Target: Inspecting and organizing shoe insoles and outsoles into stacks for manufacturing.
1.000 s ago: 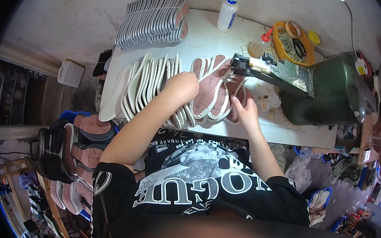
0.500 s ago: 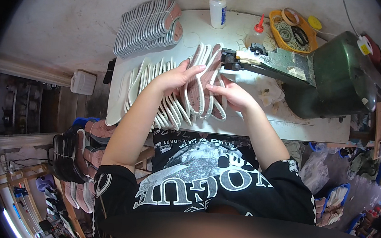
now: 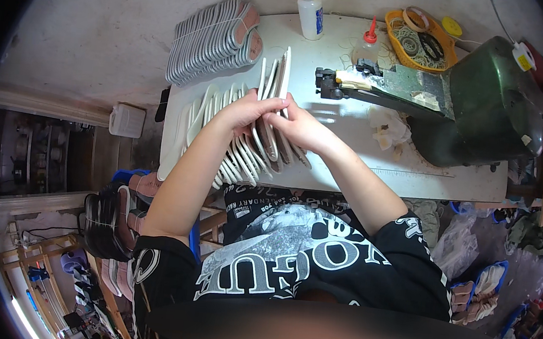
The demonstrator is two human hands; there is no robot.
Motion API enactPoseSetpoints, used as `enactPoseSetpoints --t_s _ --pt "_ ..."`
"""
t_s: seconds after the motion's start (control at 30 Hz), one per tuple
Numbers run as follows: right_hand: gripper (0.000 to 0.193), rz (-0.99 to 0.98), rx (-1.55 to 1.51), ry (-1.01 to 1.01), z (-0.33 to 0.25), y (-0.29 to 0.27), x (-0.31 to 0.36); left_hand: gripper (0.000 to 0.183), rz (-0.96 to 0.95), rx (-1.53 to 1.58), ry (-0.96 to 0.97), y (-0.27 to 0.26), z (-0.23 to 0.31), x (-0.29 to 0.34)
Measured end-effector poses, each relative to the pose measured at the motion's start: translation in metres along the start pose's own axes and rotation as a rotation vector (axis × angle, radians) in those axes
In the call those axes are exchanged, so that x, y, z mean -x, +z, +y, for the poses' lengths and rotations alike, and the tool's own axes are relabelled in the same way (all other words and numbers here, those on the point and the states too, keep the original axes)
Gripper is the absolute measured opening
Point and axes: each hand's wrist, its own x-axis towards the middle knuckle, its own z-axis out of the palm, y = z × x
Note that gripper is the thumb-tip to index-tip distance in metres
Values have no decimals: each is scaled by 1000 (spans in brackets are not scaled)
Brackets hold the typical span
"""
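Observation:
A small bunch of white-edged shoe insoles [image 3: 284, 76] stands on edge between my hands, pressed nearly together. My left hand [image 3: 251, 111] grips them from the left, its thumb reaching across toward the right hand. My right hand [image 3: 300, 125] closes on them from the right, and the two hands meet at the middle of the bunch. Their lower ends show below the hands, with brownish-pink faces partly visible. Just left and below, a row of more white-edged insoles [image 3: 241, 163] leans on edge along the white table [image 3: 343, 166], partly covered by my left forearm.
Tied grey-edged insoles [image 3: 208, 42] are stacked at the far left. A white bottle [image 3: 311, 18], a red-tipped glue bottle [image 3: 367, 45] and a yellow basket [image 3: 421, 43] of cords stand at the back. A green machine [image 3: 487, 105] stretches its arm in from the right.
The insoles were fanned apart with their faces showing; now they are squeezed together on edge. My right hand has moved left to meet my left hand.

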Motion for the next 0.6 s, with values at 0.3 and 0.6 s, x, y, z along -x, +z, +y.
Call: enactPoseSetpoints --t_s 0.3,0.6 --pt "70 -20 -493 88 19 -11 11 51 -39 189 -15 -26 -21 -7" --pt "70 -86 163 364 17 -5 16 50 30 241 -21 -31 -21 0"
